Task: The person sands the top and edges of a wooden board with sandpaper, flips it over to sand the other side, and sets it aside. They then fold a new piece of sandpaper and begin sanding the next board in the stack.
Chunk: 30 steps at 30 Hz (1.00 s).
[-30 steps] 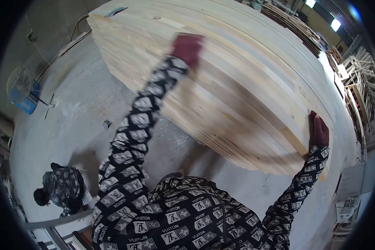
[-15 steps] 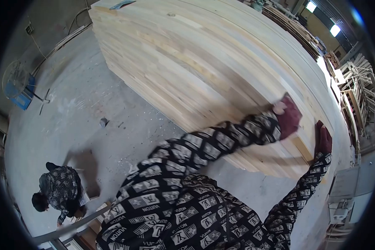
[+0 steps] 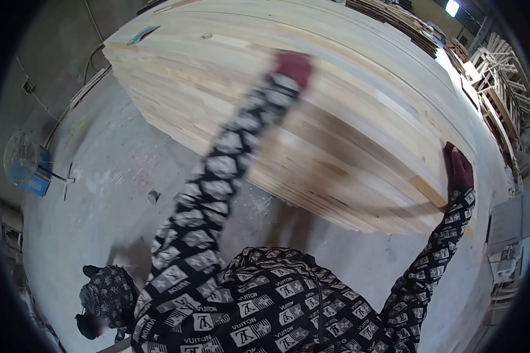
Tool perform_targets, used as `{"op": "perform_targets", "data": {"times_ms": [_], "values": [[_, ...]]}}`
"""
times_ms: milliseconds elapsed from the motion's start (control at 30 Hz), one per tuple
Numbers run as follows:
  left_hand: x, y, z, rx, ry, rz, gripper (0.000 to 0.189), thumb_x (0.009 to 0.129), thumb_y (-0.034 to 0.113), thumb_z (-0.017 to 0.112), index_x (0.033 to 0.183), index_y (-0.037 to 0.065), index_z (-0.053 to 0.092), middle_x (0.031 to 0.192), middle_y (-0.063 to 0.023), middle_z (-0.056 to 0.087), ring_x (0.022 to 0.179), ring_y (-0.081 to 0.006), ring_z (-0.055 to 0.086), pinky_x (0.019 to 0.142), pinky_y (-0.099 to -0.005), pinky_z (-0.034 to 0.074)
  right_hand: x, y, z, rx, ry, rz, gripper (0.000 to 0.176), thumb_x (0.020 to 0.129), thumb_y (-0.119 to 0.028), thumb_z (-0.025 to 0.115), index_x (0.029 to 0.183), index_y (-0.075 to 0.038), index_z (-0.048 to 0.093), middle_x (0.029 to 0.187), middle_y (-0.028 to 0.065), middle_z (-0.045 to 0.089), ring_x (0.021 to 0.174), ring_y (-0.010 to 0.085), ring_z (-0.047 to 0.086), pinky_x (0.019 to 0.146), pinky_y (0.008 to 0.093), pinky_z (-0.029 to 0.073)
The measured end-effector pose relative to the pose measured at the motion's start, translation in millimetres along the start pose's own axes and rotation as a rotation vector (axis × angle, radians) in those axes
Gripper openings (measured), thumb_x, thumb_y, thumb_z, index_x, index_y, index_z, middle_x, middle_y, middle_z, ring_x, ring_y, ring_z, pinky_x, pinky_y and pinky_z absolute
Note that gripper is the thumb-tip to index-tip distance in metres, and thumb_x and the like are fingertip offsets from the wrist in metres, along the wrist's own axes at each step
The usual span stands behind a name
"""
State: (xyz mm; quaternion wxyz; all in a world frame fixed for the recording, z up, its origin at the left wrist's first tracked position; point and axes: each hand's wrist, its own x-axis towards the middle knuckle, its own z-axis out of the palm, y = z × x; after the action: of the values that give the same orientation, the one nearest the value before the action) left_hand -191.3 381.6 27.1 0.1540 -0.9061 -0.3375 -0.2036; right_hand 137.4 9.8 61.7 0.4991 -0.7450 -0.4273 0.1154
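Observation:
A large pile of pale, laminated wood panels [image 3: 218, 88] fills the middle and top of the view. My left hand [image 3: 294, 67], in a dark red glove, is stretched far over the top panel; motion smears its fingers. At the pile's right end, my right hand [image 3: 460, 167], in a matching glove, lies along the panel edge with its fingers stretched out. A yellower strip of wood [image 3: 428, 191] shows in the near edge beside it. Toward the far left corner of the top panel lies a small bluish piece [image 3: 143, 35].
Another person [image 3: 109, 300] bends low at the lower left. A fan [image 3: 22, 154] stands beside a blue box [image 3: 38, 179] on the concrete floor [image 3: 100, 217]. Wooden pieces [image 3: 503, 82] are heaped at the right, near a grey machine [image 3: 509, 229].
My left hand has swept left and away across the panel from near the right end. The right hand stays at the right end. The view has shifted somewhat.

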Motion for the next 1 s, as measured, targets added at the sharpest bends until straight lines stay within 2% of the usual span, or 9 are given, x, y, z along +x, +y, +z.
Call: {"op": "perform_targets", "data": {"times_ms": [133, 233, 333, 433, 600, 733, 767, 867, 1000], "values": [[-39, 190, -47, -0.35, 0.377, 0.25, 0.038, 0.095, 0.029, 0.035, 0.114, 0.005, 0.058, 0.113, -0.0163, 0.061, 0.106, -0.0334, 0.057, 0.095, -0.042, 0.043, 3, 5, 1, 0.006, 0.009, -0.011, 0.042, 0.094, -0.031, 0.049, 0.117, 0.003, 0.058, 0.115, 0.0127, 0.061, 0.111, 0.0193, 0.054, 0.1, 0.029, 0.036], [-59, 229, -76, -0.647, 0.553, 0.458, 0.036, 0.095, 0.027, 0.037, 0.114, 0.005, 0.058, 0.112, -0.0161, 0.061, 0.106, -0.033, 0.057, 0.095, -0.0415, 0.043, 2, 6, 3, 0.003, 0.017, -0.047, 0.041, 0.092, -0.032, 0.051, 0.114, 0.001, 0.061, 0.113, 0.0114, 0.063, 0.109, 0.0193, 0.055, 0.098, 0.0301, 0.036], [-44, 180, -49, -0.531, 0.481, 0.505, 0.035, 0.095, 0.026, 0.038, 0.113, 0.005, 0.058, 0.111, -0.0158, 0.062, 0.106, -0.0325, 0.057, 0.095, -0.0409, 0.044, 2, 8, 1, -0.032, 0.025, -0.016, 0.039, 0.093, -0.03, 0.051, 0.115, 0.001, 0.061, 0.112, 0.0117, 0.063, 0.108, 0.0191, 0.055, 0.098, 0.0296, 0.037], [-18, 42, 9, -0.184, 0.308, 0.453, 0.033, 0.094, 0.024, 0.04, 0.113, 0.005, 0.059, 0.111, -0.0156, 0.062, 0.106, -0.0321, 0.057, 0.095, -0.0404, 0.044, 0, 5, 4, 0.073, 0.035, 0.024, 0.039, 0.092, -0.029, 0.051, 0.115, 0.001, 0.061, 0.112, 0.0121, 0.063, 0.108, 0.0196, 0.055, 0.098, 0.029, 0.037], [-56, -104, -41, -0.368, 0.002, -0.274, 0.042, 0.095, 0.037, 0.037, 0.116, 0.01, 0.06, 0.117, -0.0138, 0.06, 0.111, -0.0268, 0.055, 0.097, -0.0375, 0.042, -5, -6, 6, 0.128, 0.046, 0.021, 0.041, 0.091, -0.029, 0.052, 0.116, 0.003, 0.059, 0.114, 0.0126, 0.061, 0.109, 0.0194, 0.055, 0.099, 0.0287, 0.037], [-11, -20, 6, 0.051, -0.032, -0.005, 0.032, 0.09, 0.023, 0.042, 0.111, 0.007, 0.06, 0.114, -0.0148, 0.061, 0.108, -0.0276, 0.057, 0.094, -0.0401, 0.044, -5, -9, 8, 0.077, 0.042, 0.023, 0.042, 0.092, -0.03, 0.051, 0.116, 0.003, 0.059, 0.114, 0.0125, 0.061, 0.11, 0.0193, 0.055, 0.099, 0.0287, 0.036], [-10, 21, 28, -0.069, 0.347, 0.254, 0.025, 0.086, 0.021, 0.047, 0.1, 0.007, 0.063, 0.106, -0.0125, 0.063, 0.104, -0.0262, 0.059, 0.097, -0.0383, 0.042, -4, -5, 6, 0.071, 0.033, 0.016, 0.042, 0.092, -0.03, 0.051, 0.116, 0.003, 0.059, 0.114, 0.0125, 0.061, 0.11, 0.0193, 0.055, 0.099, 0.0287, 0.036], [-43, 181, -39, -0.294, 0.385, 0.277, 0.018, 0.08, 0.021, 0.052, 0.089, 0.009, 0.061, 0.092, -0.0103, 0.06, 0.096, -0.0275, 0.058, 0.094, -0.0412, 0.042, 2, 8, 3, 0.166, 0.026, 0.012, 0.042, 0.092, -0.031, 0.051, 0.116, 0.002, 0.06, 0.115, 0.0126, 0.062, 0.11, 0.019, 0.054, 0.099, 0.0288, 0.036], [-54, 227, -52, -0.737, 0.676, 0.512, 0.02, 0.078, 0.023, 0.05, 0.081, 0.008, 0.062, 0.079, -0.0099, 0.061, 0.073, -0.0255, 0.06, 0.078, -0.0447, 0.048, 6, 13, 2, -0.022, 0.04, -0.017, 0.04, 0.091, -0.03, 0.052, 0.114, 0.001, 0.061, 0.114, 0.0126, 0.062, 0.11, 0.0192, 0.054, 0.099, 0.0291, 0.035]]}}
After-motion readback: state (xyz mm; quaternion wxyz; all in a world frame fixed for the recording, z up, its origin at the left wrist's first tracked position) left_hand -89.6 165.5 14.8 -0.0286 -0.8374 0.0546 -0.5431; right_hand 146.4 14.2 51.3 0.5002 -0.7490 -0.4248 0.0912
